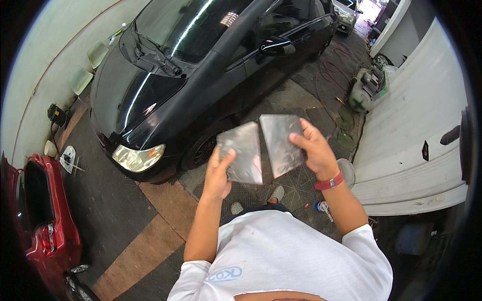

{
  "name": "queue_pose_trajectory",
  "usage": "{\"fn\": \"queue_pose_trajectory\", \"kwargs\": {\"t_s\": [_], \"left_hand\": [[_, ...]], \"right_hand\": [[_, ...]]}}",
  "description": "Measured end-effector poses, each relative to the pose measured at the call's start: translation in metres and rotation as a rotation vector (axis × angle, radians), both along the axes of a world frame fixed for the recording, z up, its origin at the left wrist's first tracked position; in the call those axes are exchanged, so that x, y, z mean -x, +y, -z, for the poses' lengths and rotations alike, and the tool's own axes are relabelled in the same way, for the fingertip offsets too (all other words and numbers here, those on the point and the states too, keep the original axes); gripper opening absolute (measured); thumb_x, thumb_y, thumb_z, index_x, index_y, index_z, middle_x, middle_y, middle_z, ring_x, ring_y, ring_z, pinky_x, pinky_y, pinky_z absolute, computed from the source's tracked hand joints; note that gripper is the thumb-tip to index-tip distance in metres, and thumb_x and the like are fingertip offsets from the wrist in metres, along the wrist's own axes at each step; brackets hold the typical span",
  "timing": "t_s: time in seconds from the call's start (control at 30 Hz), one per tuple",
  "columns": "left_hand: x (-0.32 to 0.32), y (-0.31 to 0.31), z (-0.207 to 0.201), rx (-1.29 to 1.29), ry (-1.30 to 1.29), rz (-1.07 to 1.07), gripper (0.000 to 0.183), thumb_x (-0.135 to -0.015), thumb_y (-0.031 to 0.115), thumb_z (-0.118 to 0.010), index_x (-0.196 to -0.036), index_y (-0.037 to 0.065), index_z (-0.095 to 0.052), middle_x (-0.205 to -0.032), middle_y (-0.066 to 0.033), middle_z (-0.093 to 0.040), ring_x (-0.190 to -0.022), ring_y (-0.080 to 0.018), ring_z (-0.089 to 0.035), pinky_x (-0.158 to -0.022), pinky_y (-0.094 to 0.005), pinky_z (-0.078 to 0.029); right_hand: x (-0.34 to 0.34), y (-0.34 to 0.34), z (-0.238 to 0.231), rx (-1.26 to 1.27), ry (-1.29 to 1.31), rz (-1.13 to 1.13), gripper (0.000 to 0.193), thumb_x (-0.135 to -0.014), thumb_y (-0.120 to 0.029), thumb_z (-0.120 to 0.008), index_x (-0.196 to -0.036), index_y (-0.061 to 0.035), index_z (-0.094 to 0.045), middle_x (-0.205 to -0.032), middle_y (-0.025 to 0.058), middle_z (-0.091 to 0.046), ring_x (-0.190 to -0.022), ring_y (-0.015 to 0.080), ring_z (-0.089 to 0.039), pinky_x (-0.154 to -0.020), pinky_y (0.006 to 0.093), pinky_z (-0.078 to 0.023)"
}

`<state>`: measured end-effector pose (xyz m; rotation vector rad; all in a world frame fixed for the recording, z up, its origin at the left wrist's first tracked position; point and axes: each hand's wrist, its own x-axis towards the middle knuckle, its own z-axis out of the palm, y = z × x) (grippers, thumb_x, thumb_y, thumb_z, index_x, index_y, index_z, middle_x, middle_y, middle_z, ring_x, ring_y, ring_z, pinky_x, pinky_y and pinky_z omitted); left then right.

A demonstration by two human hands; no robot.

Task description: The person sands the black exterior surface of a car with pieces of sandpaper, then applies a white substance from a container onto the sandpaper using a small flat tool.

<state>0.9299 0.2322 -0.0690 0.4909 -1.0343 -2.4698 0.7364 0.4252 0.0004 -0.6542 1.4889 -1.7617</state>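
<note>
White shirt (pixel 296 251); each hand (pixel 217 175) grips grey sheet (pixel 246 153) by outer side.

Sheets (pixel 245 156) are kinda streaky grey, big car (pixel 211 93) is black. Shirt (pixel 301 251) is white with pale blue print (pixel 226 274), wristband (pixel 330 181) red, floor (pixel 113 218) dark grey with tan strips (pixel 138 251).

Inside a garage, along a pale wall (pixel 63 83) at left, two pale green chairs (pixel 97 54) close together. Underfoot, dark ribbed matting (pixel 105 200) crossed by tan strips (pixel 138 251). At right, a white panelled wall (pixel 416 135), dark shadow below its lower edge. Near it, a green tank-mounted machine (pixel 369 90), with reddish hose (pixel 334 70) looped on the floor. At the far end, bright light in an opening (pixel 371 10) beside a silver car (pixel 346 19). At lower left, a red car (pixel 63 215); nearer the middle, a black car (pixel 216 75), white light streaks reflected on hood and windshield.
</note>
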Motion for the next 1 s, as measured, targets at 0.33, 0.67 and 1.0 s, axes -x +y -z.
{"fn": "queue_pose_trajectory", "kwargs": {"t_s": [0.33,0.67,1.0], "left_hand": [[-0.004,-0.001,0.004,0.007,0.022,0.045,0.049,-0.109,0.022,-0.064,-0.153,0.006,-0.051,-0.139,-0.0066,-0.066,-0.127,-0.0169,-0.063,-0.111,-0.0365,-0.050],[0.011,0.011,0.003,0.323,-0.033,-0.060,0.049,-0.111,0.027,-0.062,-0.152,0.002,-0.050,-0.138,-0.0096,-0.065,-0.126,-0.0158,-0.060,-0.110,-0.0339,-0.046],[0.015,-0.006,0.033,0.155,-0.016,-0.520,0.045,-0.111,0.019,-0.059,-0.151,0.001,-0.049,-0.139,-0.0117,-0.063,-0.123,-0.0205,-0.063,-0.108,-0.0353,-0.049]], "right_hand": [[0.015,0.023,0.021,-0.158,0.090,-0.131,0.031,-0.098,-0.003,-0.071,-0.126,-0.0043,-0.059,-0.117,0.0063,-0.074,-0.103,0.0114,-0.069,-0.094,0.0314,-0.054],[-0.041,-0.028,-0.013,-0.357,1.599,0.015,0.059,-0.087,0.001,-0.062,-0.141,-0.0218,-0.067,-0.133,0.0079,-0.066,-0.134,0.0330,-0.057,-0.119,0.0588,-0.036],[-0.059,-0.002,-0.022,-0.300,1.622,-0.382,0.064,-0.085,0.002,-0.066,-0.140,-0.0306,-0.067,-0.144,0.0040,-0.061,-0.141,0.0311,-0.055,-0.124,0.0695,-0.024]]}}
